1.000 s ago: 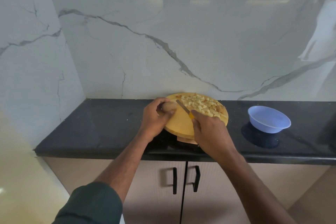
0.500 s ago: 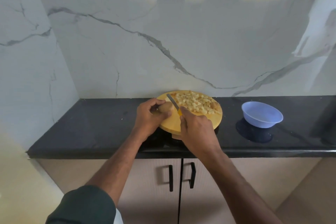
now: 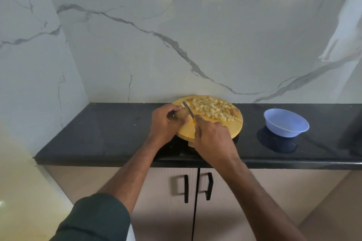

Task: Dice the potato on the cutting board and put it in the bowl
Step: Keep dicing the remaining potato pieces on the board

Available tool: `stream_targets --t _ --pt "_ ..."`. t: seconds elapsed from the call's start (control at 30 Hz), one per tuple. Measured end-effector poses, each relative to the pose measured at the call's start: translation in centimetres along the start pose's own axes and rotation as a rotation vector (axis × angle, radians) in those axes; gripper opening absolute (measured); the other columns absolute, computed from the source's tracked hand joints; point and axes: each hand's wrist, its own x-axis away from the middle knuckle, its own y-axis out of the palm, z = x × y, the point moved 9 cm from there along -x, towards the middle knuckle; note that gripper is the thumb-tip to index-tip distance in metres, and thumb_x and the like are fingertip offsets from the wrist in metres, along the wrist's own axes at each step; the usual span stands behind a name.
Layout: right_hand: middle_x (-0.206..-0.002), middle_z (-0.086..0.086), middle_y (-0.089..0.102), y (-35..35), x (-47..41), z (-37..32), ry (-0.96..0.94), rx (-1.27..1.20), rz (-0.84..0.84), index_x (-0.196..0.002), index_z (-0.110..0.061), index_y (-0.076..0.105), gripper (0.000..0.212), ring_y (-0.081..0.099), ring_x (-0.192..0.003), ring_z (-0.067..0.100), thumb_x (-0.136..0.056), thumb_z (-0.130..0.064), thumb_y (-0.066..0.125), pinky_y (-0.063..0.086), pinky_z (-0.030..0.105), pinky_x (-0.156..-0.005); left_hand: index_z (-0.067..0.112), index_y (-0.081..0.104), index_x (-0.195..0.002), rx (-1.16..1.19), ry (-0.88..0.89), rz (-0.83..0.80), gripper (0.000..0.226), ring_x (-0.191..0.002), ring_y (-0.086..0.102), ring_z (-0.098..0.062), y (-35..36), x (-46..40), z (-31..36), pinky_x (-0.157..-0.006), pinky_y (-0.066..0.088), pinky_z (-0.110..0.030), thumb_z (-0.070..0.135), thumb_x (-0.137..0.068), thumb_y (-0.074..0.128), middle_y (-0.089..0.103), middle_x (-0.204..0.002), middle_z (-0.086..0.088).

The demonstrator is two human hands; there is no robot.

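Observation:
A round wooden cutting board (image 3: 225, 129) lies on the black counter. My left hand (image 3: 165, 123) grips a brown potato piece (image 3: 181, 113) at the board's left edge. My right hand (image 3: 212, 136) holds a yellow-handled knife (image 3: 188, 111), its blade lying against the potato's right side. A heap of diced potato (image 3: 213, 109) covers the far right part of the board. The pale blue bowl (image 3: 286, 125) stands to the right of the board with nothing visible inside it.
The black counter (image 3: 109, 133) ends at a marble wall behind and on the left. Below the counter's front edge are two cabinet doors with black handles (image 3: 197, 188). A dark object (image 3: 354, 127) stands at the far right edge.
The knife blade has shifted left across the board and now lies against the potato piece. My left hand keeps its hold on the potato. The camera view has drifted slightly.

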Motion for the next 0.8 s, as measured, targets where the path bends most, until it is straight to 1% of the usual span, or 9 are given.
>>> stream_targets --t 0.07,0.13,0.27,0.33,0.43,0.53,0.63,0.73,0.8 --pt "-0.089 0.006 0.069 0.3 0.3 -0.1 -0.005 0.028 -0.016 -0.150 -0.017 0.045 0.046 0.058 -0.074 0.025 -0.106 -0.024 0.034 0.048 0.042 -0.076 0.012 0.076 -0.106 -0.019 0.011 0.004 0.036 -0.088 0.067 -0.002 0.0 0.0 0.1 -0.074 0.049 -0.012 0.010 -0.073 0.089 0.073 -0.098 0.007" --pt "-0.089 0.005 0.068 0.5 0.3 0.0 0.002 0.036 -0.028 -0.149 -0.017 0.046 0.045 0.057 -0.075 0.024 -0.106 -0.025 0.034 0.046 0.041 -0.075 0.011 0.075 -0.106 -0.036 0.021 0.000 0.036 -0.088 0.067 -0.001 0.0 0.0 0.3 -0.074 0.048 -0.012 0.010 -0.073 0.089 0.073 -0.098 0.006" --pt "-0.087 0.005 0.067 0.8 0.8 -0.6 -0.020 0.160 -0.100 -0.133 -0.014 0.054 0.035 0.051 -0.072 0.023 -0.102 -0.020 0.040 0.038 0.039 -0.070 0.009 0.076 -0.107 -0.079 0.028 0.026 0.037 -0.090 0.064 0.001 -0.2 -0.1 0.4 -0.076 0.044 -0.007 0.015 -0.072 0.089 0.073 -0.100 0.004" --pt "-0.088 0.005 0.067 0.6 1.0 -0.7 -0.021 0.176 -0.116 -0.130 -0.014 0.055 0.033 0.052 -0.074 0.024 -0.101 -0.020 0.041 0.037 0.039 -0.070 0.010 0.076 -0.107 -0.091 0.018 0.034 0.038 -0.093 0.065 0.000 -0.3 -0.2 0.4 -0.078 0.045 -0.007 0.016 -0.072 0.089 0.073 -0.102 0.004" --pt "-0.089 0.005 0.066 0.5 0.8 -0.5 -0.030 0.154 -0.142 -0.130 -0.015 0.056 0.032 0.056 -0.077 0.024 -0.102 -0.021 0.041 0.038 0.039 -0.070 0.012 0.075 -0.109 -0.079 -0.013 0.009 0.038 -0.097 0.066 -0.003 -0.3 -0.2 0.0 -0.081 0.049 -0.012 0.018 -0.074 0.088 0.073 -0.105 0.007" --pt "-0.090 0.005 0.067 0.1 0.8 -0.1 -0.033 0.158 -0.154 -0.133 -0.016 0.055 0.034 0.058 -0.078 0.024 -0.103 -0.020 0.041 0.043 0.039 -0.069 0.015 0.074 -0.112 -0.075 -0.034 -0.006 0.037 -0.101 0.065 -0.005 -0.1 -0.1 0.0 -0.083 0.051 -0.015 0.018 -0.077 0.086 0.071 -0.108 0.008" --pt "-0.091 0.005 0.067 -0.3 1.0 0.7 -0.033 0.177 -0.158 -0.139 -0.018 0.051 0.037 0.060 -0.079 0.026 -0.105 -0.019 0.038 0.045 0.039 -0.069 0.017 0.070 -0.114 -0.087 -0.044 0.026 0.036 -0.105 0.064 -0.008 -0.4 -0.2 -0.3 -0.090 0.054 -0.026 0.015 -0.080 0.082 0.070 -0.111 0.007" --pt "-0.095 0.007 0.069 -0.7 0.9 1.6 -0.013 0.142 -0.143 -0.149 -0.021 0.044 0.043 0.063 -0.082 0.028 -0.107 -0.022 0.036 0.052 0.044 -0.077 0.017 0.068 -0.119 -0.088 -0.040 0.038 0.038 -0.109 0.063 -0.009 -0.6 -0.4 -0.6 -0.095 0.055 -0.034 0.012 -0.083 0.079 0.068 -0.116 0.006" --pt "-0.097 0.007 0.069 -0.8 0.6 2.0 -0.010 0.132 -0.119 -0.152 -0.022 0.042 0.044 0.063 -0.082 0.027 -0.108 -0.024 0.036 0.054 0.045 -0.079 0.018 0.067 -0.121 -0.071 -0.035 0.023 0.039 -0.111 0.063 -0.009 -0.5 -0.4 -0.5 -0.096 0.055 -0.033 0.014 -0.084 0.079 0.068 -0.118 0.007"
